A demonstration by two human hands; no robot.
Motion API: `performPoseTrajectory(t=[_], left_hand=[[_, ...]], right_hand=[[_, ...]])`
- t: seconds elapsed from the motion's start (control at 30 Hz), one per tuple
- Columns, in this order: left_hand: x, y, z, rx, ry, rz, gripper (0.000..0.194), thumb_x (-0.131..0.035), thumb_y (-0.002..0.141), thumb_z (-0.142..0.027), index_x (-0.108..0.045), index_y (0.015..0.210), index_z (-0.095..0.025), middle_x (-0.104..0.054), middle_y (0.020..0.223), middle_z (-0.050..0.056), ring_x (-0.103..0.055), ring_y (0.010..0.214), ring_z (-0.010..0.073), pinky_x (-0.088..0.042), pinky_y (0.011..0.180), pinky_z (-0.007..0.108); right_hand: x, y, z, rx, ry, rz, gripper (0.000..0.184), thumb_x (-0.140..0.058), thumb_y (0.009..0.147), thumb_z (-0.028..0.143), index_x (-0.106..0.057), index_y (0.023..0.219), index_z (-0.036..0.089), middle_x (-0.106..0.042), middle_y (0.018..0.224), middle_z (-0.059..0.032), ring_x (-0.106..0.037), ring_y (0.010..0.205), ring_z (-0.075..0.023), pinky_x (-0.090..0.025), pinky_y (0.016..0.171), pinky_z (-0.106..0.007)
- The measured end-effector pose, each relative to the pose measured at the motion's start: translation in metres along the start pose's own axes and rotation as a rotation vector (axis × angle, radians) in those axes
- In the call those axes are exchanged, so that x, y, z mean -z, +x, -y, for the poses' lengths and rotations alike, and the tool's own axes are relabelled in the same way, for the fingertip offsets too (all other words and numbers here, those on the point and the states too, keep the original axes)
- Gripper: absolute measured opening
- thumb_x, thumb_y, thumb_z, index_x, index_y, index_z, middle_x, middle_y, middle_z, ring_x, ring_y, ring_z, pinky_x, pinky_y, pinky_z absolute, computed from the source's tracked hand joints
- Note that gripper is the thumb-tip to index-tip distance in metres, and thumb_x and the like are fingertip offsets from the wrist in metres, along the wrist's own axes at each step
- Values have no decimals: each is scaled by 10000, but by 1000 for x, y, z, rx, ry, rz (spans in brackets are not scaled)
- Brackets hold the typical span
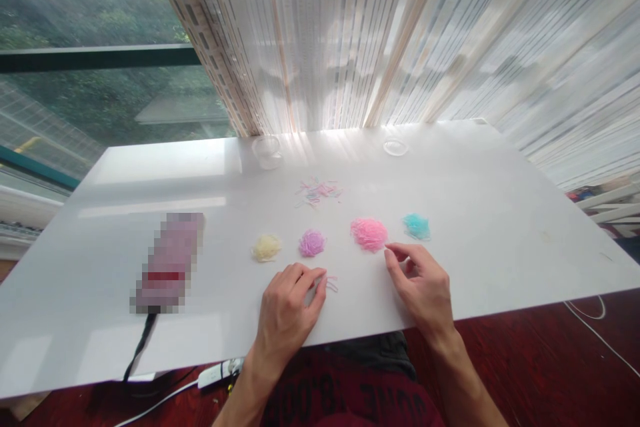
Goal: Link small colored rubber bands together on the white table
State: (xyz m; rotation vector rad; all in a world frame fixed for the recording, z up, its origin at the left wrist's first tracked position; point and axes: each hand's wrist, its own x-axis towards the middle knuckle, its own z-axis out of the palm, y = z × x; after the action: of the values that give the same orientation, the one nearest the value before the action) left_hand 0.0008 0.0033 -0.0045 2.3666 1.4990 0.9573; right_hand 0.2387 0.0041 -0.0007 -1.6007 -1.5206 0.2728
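Four single-coloured piles lie just beyond the two hands, the pink pile beside the narrowly pinched right hand, the purple pile beyond the left hand, whose fingertips nearly close at a few loose strands.

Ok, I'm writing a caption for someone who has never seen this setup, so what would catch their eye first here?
Probably the bright pink pile near the middle of the white table, with the smaller blue pile to its right, and the purple pile and pale yellow pile to its left. Next, the left hand and right hand at the near side.
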Motion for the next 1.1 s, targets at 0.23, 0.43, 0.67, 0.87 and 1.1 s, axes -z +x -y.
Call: performPoseTrajectory(t=[0.23, 0.43, 0.67, 0.87, 1.1], left_hand=[[0, 0, 0, 13, -18, 10, 140, -592, 1017, -210, -732, 1013, -203, -675, 803, 12, -629, 731, 186, -455, 707, 318], [0, 0, 0, 19, -33, 11, 120, -598, 1015, -207, -717, 1004, -199, -674, 792, 10, -623, 726, 188, -450, 706, 322], [1, 2, 0, 14, -45, 11, 125, -588, 1015, -203, -710, 989, -198, -664, 767, 6, -616, 711, 187, -445, 697, 322], [1, 2, 0, 17, -62, -1, 123, -588, 1014, -200, -708, 984, -198, -658, 754, 2, -603, 696, 187, -433, 690, 327], [1, 1, 1, 29, -86, 9, 122, -585, 1022, -206, -703, 989, -204, -660, 757, 2, -593, 700, 184, -423, 697, 330]], right_hand=[[-7, 17, -2, -18, -50, -3, 220, -635, 955, 380, -749, 942, 194, -714, 811, -39, -627, 675, -183, -535, 670, -325], [-13, 22, -2, -52, -82, 11, 269, -604, 956, 413, -744, 890, 192, -736, 810, -52, -632, 655, -186, -539, 680, -338], [-12, 23, -1, -71, -99, 5, 261, -617, 941, 415, -736, 854, 199, -732, 786, -43, -620, 647, -184, -530, 688, -335], [-14, 22, -1, -70, -109, 21, 262, -637, 919, 432, -750, 894, 197, -735, 805, -44, -633, 679, -191, -529, 694, -334], [-17, 24, 0, -104, -150, -3, 269, -623, 903, 429, -755, 857, 200, -724, 757, -37, -615, 627, -185, -526, 676, -335]])
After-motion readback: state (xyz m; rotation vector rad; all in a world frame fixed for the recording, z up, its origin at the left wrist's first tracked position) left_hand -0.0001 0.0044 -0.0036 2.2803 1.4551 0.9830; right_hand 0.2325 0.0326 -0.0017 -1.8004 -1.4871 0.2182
